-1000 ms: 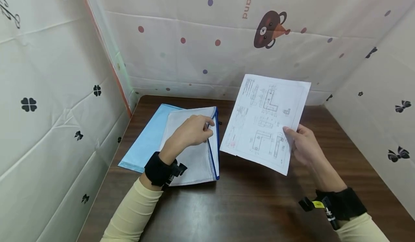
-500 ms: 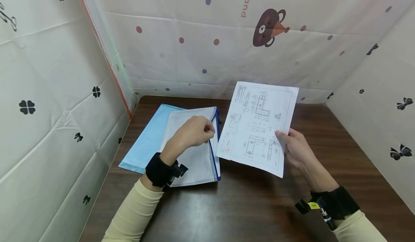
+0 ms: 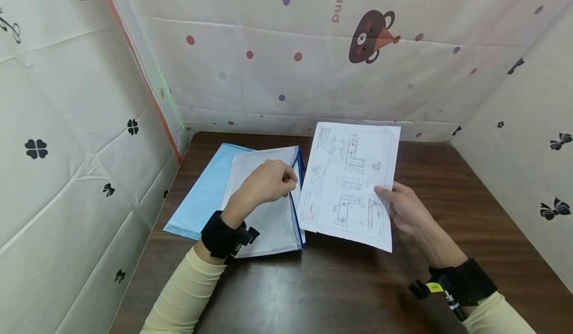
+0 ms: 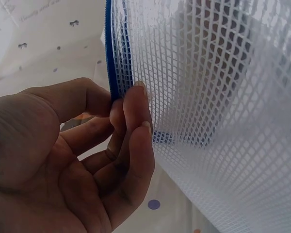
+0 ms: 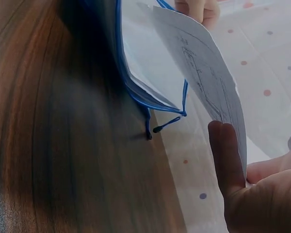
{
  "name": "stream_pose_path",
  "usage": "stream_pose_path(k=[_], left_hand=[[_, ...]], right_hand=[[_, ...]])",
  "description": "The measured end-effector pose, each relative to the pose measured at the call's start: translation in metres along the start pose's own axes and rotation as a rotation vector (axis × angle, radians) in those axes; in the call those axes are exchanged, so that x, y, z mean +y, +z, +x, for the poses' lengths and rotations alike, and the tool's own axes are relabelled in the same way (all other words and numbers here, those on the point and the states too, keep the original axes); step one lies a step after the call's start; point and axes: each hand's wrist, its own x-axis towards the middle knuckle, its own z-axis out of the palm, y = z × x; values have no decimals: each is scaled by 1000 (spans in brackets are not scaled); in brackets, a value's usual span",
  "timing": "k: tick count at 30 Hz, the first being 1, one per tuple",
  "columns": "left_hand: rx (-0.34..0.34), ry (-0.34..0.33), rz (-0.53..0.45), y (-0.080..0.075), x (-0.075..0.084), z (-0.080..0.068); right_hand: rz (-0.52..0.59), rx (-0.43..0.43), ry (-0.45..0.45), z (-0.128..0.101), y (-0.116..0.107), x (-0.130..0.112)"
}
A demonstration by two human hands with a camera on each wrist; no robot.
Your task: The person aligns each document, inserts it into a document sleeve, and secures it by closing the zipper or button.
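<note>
My left hand [image 3: 266, 181] pinches the blue zip edge of a white mesh zip pouch [image 3: 268, 229]. In the left wrist view the blue zipper [image 4: 109, 53] runs up from between thumb and curled fingers. The pouch's mouth gapes in the right wrist view, with white sheets [image 5: 140, 53] visible inside. My right hand [image 3: 409, 207] holds a printed paper [image 3: 327, 175] by its right edge, thumb on the front. Technical drawings of L-shaped parts cover the page. Its left edge lies at the pouch's open side; whether it touches is unclear.
A light blue folder or pouch [image 3: 201, 195] lies partly under the mesh pouch on the dark wooden table [image 3: 286, 294]. Two zip pulls [image 5: 157, 129] dangle at the pouch's corner. Patterned white sheeting [image 3: 250, 85] stands around the table.
The paper and my right hand have moved left and down toward the mesh pouch. My left hand stays on the zip edge, almost unmoved.
</note>
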Motion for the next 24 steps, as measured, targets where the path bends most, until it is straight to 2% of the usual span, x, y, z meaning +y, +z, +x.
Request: stream_pose_path(k=[6, 12, 18, 24], left_hand=[[-8, -6, -7, 1, 2, 0], [-7, -5, 7, 2, 4, 1], [5, -6, 19, 3, 5, 1], [-14, 0, 10, 5, 5, 0]], right_hand=[[-128, -61, 2, 0, 4, 5], [-198, -141, 23, 1, 5, 12], [-291, -193, -16, -1, 3, 16], [-300, -215, -35, 1, 5, 16]])
